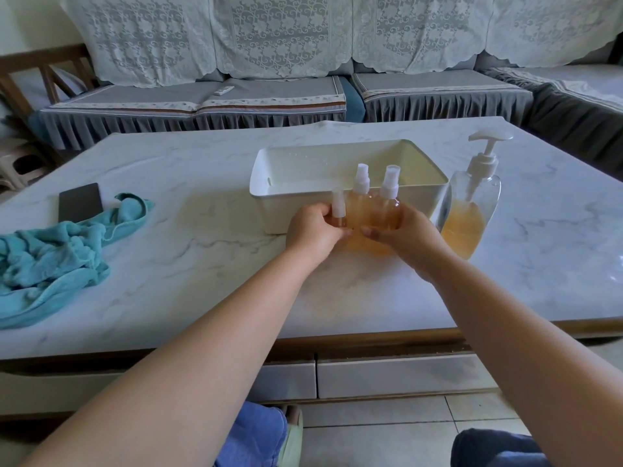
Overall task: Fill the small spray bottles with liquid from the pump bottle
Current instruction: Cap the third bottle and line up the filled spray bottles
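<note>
- Amber liquid already sits in all three small spray bottles [365, 210], caps on, so filling looks done; my read is the step in hand is gathering them, maybe to lift into the white bin [347, 183] right behind.
- Head view, hands: left hand [313, 230] fingers curled around the leftmost, smallest bottle [338, 207]; right hand [401, 230] fingers wrapped on the rightmost bottle [389, 197], thumb across the front. Middle bottle [361, 193] is squeezed between the two, touching both.
- To do it well: keep all three upright, press inward evenly so the middle one doesn't slip, lift straight up to get over the bin wall.
- Bottles: clear plastic, white spray heads with clear overcaps, bases hidden by hands, so I can't tell whether they rest on the marble table [202, 264].
- Pump bottle [472, 210]: just right of the bin, about half full, tilted in this wide-angle view, untouched.
- Elsewhere: teal cloth [57, 257] and dark phone [80, 202] far left, well apart.
</note>
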Demonstrator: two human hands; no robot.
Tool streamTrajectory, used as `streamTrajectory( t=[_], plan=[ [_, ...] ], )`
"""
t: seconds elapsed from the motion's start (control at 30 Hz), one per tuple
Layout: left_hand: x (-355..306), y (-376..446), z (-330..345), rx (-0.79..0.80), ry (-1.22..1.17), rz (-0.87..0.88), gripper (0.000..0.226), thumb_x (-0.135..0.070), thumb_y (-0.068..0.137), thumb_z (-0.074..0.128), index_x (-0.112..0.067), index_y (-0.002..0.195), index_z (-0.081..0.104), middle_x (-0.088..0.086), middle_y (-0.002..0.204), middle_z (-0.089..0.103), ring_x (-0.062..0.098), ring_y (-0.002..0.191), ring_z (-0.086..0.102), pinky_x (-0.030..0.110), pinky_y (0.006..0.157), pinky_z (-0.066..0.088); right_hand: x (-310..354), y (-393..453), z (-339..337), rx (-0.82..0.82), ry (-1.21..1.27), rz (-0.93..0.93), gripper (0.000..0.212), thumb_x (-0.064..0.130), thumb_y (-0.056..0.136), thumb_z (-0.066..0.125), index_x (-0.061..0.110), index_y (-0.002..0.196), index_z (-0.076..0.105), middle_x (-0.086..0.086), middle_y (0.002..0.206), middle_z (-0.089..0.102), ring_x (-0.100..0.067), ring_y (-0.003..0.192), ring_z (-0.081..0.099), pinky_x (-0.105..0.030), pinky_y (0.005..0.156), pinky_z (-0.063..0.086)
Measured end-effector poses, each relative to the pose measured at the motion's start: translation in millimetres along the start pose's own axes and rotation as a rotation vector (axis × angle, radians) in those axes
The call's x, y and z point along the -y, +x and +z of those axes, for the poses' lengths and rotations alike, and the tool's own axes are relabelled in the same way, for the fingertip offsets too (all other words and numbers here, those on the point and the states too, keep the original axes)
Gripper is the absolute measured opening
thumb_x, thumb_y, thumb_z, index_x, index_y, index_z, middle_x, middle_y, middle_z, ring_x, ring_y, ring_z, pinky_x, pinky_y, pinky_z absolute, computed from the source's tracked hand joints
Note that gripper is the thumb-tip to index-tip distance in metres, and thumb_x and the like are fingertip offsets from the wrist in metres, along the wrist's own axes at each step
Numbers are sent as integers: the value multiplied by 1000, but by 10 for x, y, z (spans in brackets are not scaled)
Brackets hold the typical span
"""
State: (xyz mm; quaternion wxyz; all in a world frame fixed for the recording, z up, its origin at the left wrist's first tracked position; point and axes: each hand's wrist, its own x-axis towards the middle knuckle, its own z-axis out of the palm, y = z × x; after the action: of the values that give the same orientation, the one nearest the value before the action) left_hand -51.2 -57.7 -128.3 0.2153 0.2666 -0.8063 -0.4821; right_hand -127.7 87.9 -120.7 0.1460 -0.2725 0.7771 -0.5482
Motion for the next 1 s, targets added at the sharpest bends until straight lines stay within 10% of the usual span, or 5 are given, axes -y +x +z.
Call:
streamTrajectory(
  t=[0.4, 0.6, 0.83, 1.0],
  plan=[
    [-853, 372, -564, -8, 71, 209, 25, -16, 69, 84, -20, 88, 68, 0, 89, 73, 19, 87, 69, 40, 86, 55, 809, 417, -200, -101, -1, -180, 32, 27, 78, 81, 26, 101, 60, 11, 92, 69, -5, 87, 67, -31, 81, 56],
    [-870, 878, -618, 145, 191, -14, 17, -14, 78, 78, -11, 87, 64, 4, 80, 64, 16, 67, 60, 25, 58, 46, 898, 1026, -58, 64, -169, -22, 39, 24, 84, 76, 19, 116, 55, -2, 102, 66, -20, 97, 67, -47, 88, 57],
    [-543, 1214, -447, 376, 278, -354, 19, -21, 86, 70, -12, 76, 57, 2, 70, 59, 11, 63, 55, 21, 60, 45, 676, 1396, 113, 313, -449, 339, 55, 37, 89, 69, 7, 131, 50, -12, 128, 61, -26, 114, 60, -38, 101, 49],
    [-376, 1289, -323, 440, 400, -445, 11, -14, 92, 56, -7, 85, 62, 9, 63, 53, 2, 65, 50, 16, 67, 43, 599, 1511, 257, 422, -592, 379, 82, 27, 90, 70, 10, 152, 20, -13, 131, 57, -21, 94, 63, -29, 79, 54]
  ],
)
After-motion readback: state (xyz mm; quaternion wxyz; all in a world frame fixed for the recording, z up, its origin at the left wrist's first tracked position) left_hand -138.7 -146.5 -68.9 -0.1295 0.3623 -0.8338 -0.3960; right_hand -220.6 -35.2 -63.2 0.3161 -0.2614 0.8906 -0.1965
